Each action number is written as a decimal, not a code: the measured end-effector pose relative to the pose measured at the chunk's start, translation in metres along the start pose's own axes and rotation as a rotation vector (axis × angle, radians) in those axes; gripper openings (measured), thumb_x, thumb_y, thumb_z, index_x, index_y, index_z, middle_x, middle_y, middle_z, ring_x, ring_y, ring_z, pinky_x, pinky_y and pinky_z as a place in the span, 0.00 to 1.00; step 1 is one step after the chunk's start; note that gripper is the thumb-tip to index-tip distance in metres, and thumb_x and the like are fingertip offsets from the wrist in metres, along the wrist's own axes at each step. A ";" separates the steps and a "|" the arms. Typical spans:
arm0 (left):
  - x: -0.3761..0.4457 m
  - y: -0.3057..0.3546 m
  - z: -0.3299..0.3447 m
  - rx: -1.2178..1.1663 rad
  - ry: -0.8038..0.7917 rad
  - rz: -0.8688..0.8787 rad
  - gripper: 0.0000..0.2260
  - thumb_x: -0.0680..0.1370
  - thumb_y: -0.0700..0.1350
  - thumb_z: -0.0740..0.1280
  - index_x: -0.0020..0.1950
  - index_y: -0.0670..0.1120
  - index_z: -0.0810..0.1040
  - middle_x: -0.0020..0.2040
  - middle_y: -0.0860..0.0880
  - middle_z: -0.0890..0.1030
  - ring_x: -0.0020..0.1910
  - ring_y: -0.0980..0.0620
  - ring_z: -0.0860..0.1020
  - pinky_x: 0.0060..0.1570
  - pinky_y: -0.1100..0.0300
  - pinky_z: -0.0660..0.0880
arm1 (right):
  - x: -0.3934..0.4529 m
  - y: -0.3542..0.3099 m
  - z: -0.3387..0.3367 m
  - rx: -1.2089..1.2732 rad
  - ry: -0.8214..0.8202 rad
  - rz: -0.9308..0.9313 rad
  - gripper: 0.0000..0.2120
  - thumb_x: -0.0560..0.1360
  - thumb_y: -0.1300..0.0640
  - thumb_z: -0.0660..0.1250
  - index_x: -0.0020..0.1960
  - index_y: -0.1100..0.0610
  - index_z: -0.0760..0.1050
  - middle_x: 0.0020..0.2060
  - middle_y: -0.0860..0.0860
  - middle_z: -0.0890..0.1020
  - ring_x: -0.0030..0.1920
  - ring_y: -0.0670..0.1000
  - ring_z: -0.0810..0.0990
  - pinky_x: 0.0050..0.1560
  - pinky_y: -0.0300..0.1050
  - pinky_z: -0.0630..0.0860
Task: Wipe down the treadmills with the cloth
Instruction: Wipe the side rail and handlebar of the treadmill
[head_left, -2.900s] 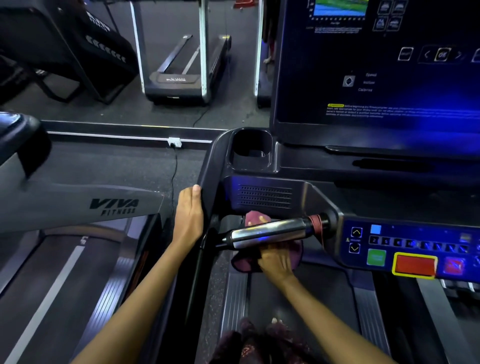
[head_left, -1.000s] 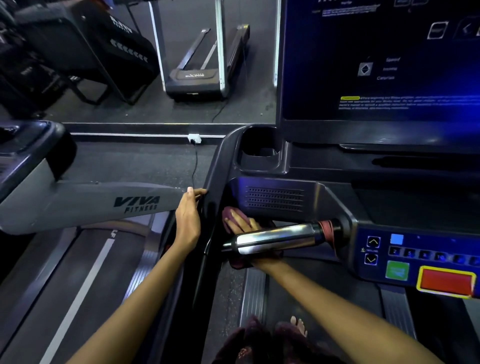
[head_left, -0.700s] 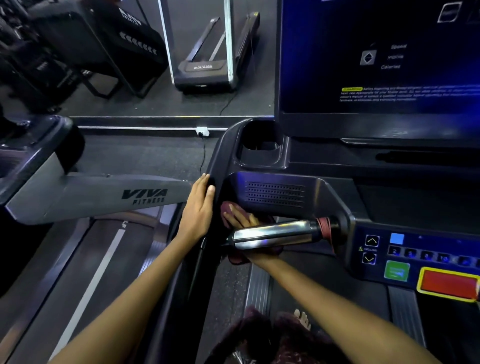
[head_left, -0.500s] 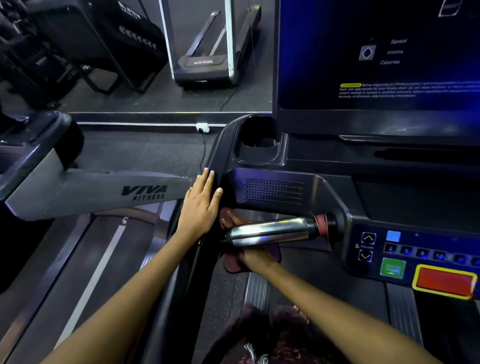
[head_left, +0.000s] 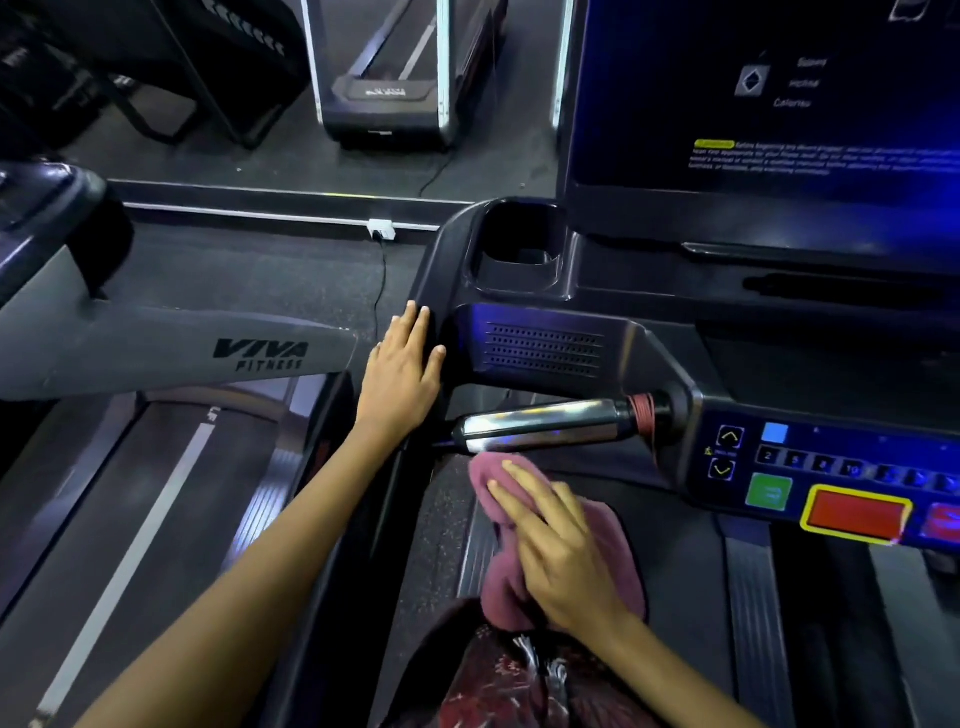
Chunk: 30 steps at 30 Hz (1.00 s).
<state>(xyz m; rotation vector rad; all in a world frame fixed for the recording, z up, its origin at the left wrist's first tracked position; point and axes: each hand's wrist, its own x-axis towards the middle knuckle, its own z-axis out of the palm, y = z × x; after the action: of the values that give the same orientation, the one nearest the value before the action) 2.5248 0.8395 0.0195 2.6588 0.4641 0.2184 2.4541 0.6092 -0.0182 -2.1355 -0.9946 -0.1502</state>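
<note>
Maroon cloth (head_left: 563, 540): draped below the chrome handlebar (head_left: 545, 423), hanging over the treadmill's side rail (head_left: 480, 540), under the right hand.
Right hand (head_left: 563, 551): laid flat on the cloth, fingers (head_left: 511, 496) stretched out and slightly spread, pointing up toward the handlebar; whether anything gripped underneath, could not tell.
Left hand (head_left: 402, 376): pressed flat on the black console arm (head_left: 441, 260), fingers extended, close together, holding nothing.
Cup holder (head_left: 517, 249): just beyond the left hand's fingertips.
Console screen (head_left: 769, 104): lit blue, text blurred.
Control panel (head_left: 831, 483): green and red buttons, right of the handlebar.
Neighbouring treadmill (head_left: 156, 353): grey, marked VIVA FITNESS, at left.
</note>
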 end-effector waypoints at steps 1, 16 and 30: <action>0.000 0.000 0.000 -0.005 0.001 0.001 0.23 0.82 0.48 0.56 0.76 0.44 0.57 0.77 0.47 0.54 0.76 0.47 0.52 0.72 0.49 0.55 | 0.000 -0.007 -0.011 -0.027 0.053 -0.015 0.24 0.74 0.64 0.56 0.70 0.58 0.67 0.69 0.54 0.70 0.66 0.55 0.70 0.65 0.48 0.64; 0.000 -0.003 -0.002 -0.128 -0.014 0.019 0.21 0.83 0.47 0.52 0.76 0.44 0.57 0.77 0.47 0.54 0.76 0.48 0.51 0.72 0.50 0.53 | 0.059 -0.045 0.062 -0.728 0.002 0.035 0.18 0.72 0.61 0.57 0.57 0.55 0.78 0.61 0.54 0.78 0.40 0.54 0.77 0.36 0.44 0.72; -0.005 -0.001 -0.005 -0.050 -0.048 0.020 0.24 0.82 0.49 0.54 0.77 0.45 0.54 0.78 0.48 0.51 0.76 0.48 0.50 0.71 0.47 0.53 | 0.064 -0.039 0.021 -0.870 -0.027 0.159 0.20 0.69 0.58 0.62 0.60 0.51 0.76 0.57 0.54 0.78 0.42 0.55 0.76 0.37 0.47 0.72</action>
<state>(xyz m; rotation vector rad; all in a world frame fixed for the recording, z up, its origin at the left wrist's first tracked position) 2.5182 0.8408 0.0234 2.6149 0.4113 0.1696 2.4671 0.6785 0.0152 -2.9919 -0.8463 -0.5583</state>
